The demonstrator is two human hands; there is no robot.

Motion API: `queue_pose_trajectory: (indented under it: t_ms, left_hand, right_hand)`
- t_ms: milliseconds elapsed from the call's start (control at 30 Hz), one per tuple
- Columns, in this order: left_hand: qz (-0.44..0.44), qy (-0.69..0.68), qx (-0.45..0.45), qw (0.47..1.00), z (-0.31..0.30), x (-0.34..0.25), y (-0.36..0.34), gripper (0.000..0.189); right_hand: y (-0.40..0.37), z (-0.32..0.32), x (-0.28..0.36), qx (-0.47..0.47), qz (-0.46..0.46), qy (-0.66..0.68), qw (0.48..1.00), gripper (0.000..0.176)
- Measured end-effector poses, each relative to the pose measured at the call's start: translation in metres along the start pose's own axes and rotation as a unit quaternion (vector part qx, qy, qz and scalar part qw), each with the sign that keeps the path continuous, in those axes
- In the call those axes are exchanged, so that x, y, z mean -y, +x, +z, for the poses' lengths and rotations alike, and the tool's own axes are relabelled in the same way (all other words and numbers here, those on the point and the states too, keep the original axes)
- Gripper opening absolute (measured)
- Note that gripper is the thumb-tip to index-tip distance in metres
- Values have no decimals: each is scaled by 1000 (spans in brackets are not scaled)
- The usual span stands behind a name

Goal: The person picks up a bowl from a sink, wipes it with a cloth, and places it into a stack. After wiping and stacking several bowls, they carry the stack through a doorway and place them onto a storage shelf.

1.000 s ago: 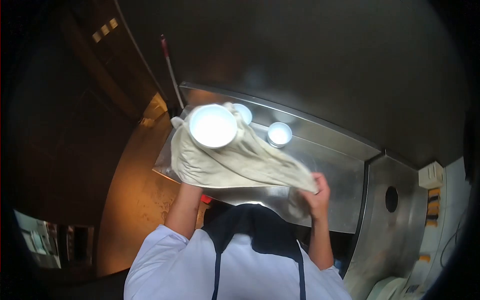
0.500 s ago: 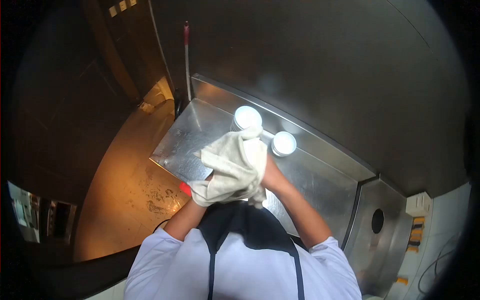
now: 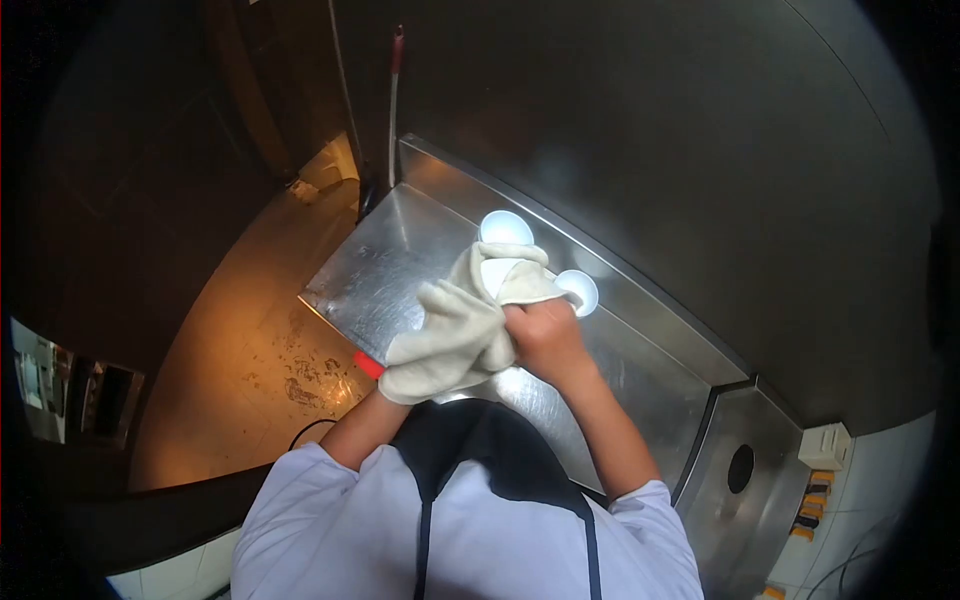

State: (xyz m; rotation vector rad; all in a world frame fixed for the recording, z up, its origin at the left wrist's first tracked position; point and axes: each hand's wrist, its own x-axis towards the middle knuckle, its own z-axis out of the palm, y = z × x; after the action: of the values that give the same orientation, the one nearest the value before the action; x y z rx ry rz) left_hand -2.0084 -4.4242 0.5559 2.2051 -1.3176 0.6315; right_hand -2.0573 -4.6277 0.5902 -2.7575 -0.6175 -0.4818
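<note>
A pale, cream-coloured cloth [image 3: 455,335] hangs bunched in front of me over the steel counter. My right hand [image 3: 545,335] is closed on its right side, with the fingers curled into the fabric. The cloth covers my left hand, so only the forearm shows below it and its fingers are hidden. Inside the folds, near the top, a smooth white surface [image 3: 494,275] shows; it looks like a bowl, but most of it is covered. Just beyond the cloth stand a white bowl [image 3: 506,228] and, to the right, another white bowl [image 3: 577,291], partly overlapped by the cloth.
The steel counter [image 3: 370,260] has a raised back edge along the dark wall. A red-topped pole [image 3: 396,90] stands at its far left corner. Something red [image 3: 369,364] shows by the front edge. To the right, another steel surface [image 3: 725,520] has a dark round hole.
My right hand has come up from behind the cloth and now shows gripping it. The cloth's upper part has shifted right, towards the bowls. The camera view has moved slightly.
</note>
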Motion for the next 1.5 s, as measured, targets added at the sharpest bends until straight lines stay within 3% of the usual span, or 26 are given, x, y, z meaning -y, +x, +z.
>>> queue_pose_trajectory:
  t_ms: [33,100,133,200,233,333,367,400,433,500,567,600,633,667,767,867,900,967,1033,1133,1267,1300,1367,1400,1467,1500]
  left_hand:
    - [51,-13,35,998,-29,-13,26,50]
    - [27,-56,38,997,-20,-17,28,47]
    - [-14,-102,20,995,-11,-16,24,46]
    - [-81,-194,-15,977,4,-15,20,43]
    - [-104,-222,-29,969,6,-16,21,42]
    - [-177,-272,-66,944,13,-14,27,39]
    - [-213,-293,-80,929,16,-11,27,38]
    - [-258,-320,-95,906,19,-8,25,37]
    - [-300,-352,-113,879,21,-4,24,36]
    - [-389,-413,-153,809,23,2,27,35]
    - [-472,-459,-189,728,28,4,38,35]
    - [-514,-461,-205,694,33,2,44,35]
    - [-551,-460,-215,662,38,-2,51,35]
    - [-596,-436,-230,634,45,-8,60,35]
    - [-442,-561,-163,680,38,-33,42,33]
    - [-383,-589,-123,701,33,-43,42,32]
    - [-379,-588,-118,705,35,-41,42,31]
    - [-378,-573,-112,719,44,-35,40,30]
    - [-379,-531,-114,749,55,-24,37,29]
    - [-366,-428,-124,817,70,0,25,28]
    - [-252,-143,-155,944,94,49,21,28]
    - [-226,-54,-129,964,101,64,27,28]
    - [-193,171,18,966,102,90,53,27]
    - [-167,198,24,966,104,94,61,26]
    - [-111,251,34,961,97,87,86,23]
    - [-146,290,102,940,96,81,99,26]
  right_hand:
    - [-2,5,4,-16,36,36,999,40]
    - [-3,13,11,-45,101,112,988,41]
    - [-3,16,14,-60,146,289,944,43]
    - [-3,16,16,-86,216,607,760,47]
    - [-3,11,17,-80,228,694,678,48]
    - [-13,20,8,-241,253,815,462,51]
    - [-23,28,-4,-279,214,834,426,55]
    - [-34,28,-17,-274,99,850,438,58]
    - [-45,17,-18,-323,132,746,567,57]
    - [-56,15,-10,-354,177,616,681,53]
    - [-52,29,4,-333,214,604,692,50]
    - [-45,24,8,-310,124,419,844,49]
    - [-34,16,14,-328,29,209,921,49]
    - [-34,17,19,-255,5,131,958,47]
    - [-16,22,24,-308,7,155,939,47]
    - [-7,-5,20,-309,93,250,913,45]
    - [-4,-2,8,-263,98,366,887,42]
    - [-2,6,-2,-216,150,557,788,42]
    - [3,17,5,-210,243,701,637,49]
    - [-6,58,13,-247,301,606,694,51]
    - [-39,88,9,-151,341,584,721,35]
    - [-47,100,7,-132,321,554,757,34]
    - [-59,96,-2,24,337,480,810,37]
    - [-64,95,-6,105,339,436,827,40]
    - [-73,100,-18,33,323,281,903,41]
    - [-78,102,-30,-19,337,229,913,34]
